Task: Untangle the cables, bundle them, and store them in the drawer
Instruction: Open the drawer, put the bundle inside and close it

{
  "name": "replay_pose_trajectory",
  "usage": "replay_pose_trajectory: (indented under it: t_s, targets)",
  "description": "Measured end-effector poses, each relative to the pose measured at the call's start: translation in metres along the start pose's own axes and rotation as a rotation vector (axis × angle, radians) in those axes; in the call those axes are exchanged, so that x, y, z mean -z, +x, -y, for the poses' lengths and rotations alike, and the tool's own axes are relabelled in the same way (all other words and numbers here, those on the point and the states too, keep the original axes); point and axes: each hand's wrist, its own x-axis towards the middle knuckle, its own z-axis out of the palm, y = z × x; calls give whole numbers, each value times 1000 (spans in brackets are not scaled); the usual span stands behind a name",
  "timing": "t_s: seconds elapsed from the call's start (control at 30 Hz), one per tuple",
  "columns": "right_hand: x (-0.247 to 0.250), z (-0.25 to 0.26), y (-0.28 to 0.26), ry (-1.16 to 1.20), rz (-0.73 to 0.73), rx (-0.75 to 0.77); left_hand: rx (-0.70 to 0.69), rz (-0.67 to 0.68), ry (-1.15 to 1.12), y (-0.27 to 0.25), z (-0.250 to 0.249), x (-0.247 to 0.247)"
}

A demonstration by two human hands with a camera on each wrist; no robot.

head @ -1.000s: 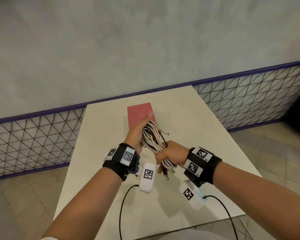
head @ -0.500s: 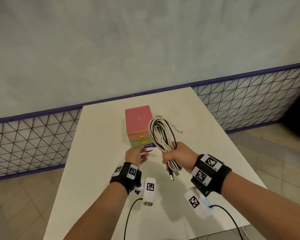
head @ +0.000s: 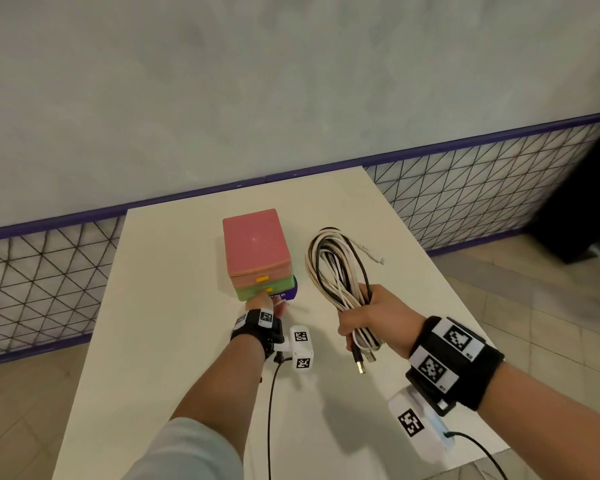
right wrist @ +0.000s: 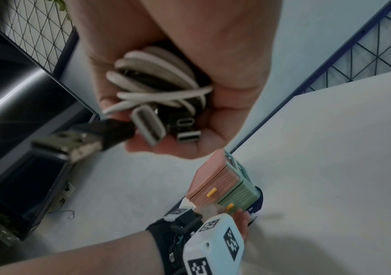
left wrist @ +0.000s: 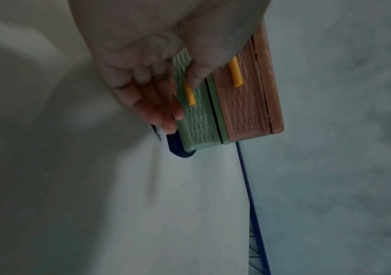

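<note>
A small drawer box (head: 255,247) stands mid-table, with a pink drawer above a green drawer (head: 253,292) (left wrist: 199,119) (right wrist: 239,197). My left hand (head: 262,303) (left wrist: 181,96) (right wrist: 239,216) is at the green drawer's yellow handle (left wrist: 191,97). Its thumb lies over one side of the handle and its fingers (left wrist: 159,106) lie along the other. The drawer front sits flush. My right hand (head: 373,317) (right wrist: 233,89) grips a looped bundle of white and black cables (head: 329,265) (right wrist: 157,87) upright to the right of the box. USB plugs (head: 360,364) (right wrist: 72,145) hang below the fist.
The box sits on a dark blue object (head: 291,292) on the white table (head: 174,306). A purple-railed mesh fence (head: 482,188) runs behind the table. A dark cabinet (head: 589,209) stands on the floor at the right. Black camera leads (head: 270,410) trail from my wrists.
My left hand let go of the bundle and reached down to the green drawer's handle. My right hand carried the bundle to the right of the box.
</note>
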Motion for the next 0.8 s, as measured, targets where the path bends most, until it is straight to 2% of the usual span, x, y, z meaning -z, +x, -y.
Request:
replay_pose_trajectory:
  t_s: [0.23,0.47,0.6,0.7,0.8]
  targets:
    - [2,-6,0,14,-6,-14,-65,-33,40,-1,-1,-4]
    - [2,-12,-4,19,-11,-22,-105,13,149,-7,14,5]
    - [2,-14,-4,28,-28,-21,-49,-37,109,-23,28,12]
    - [0,-13,-6,39,-32,-9,10,-35,5,-35,37,18]
    - [-2,-13,-7,60,-27,3,36,-28,-5,-44,44,24]
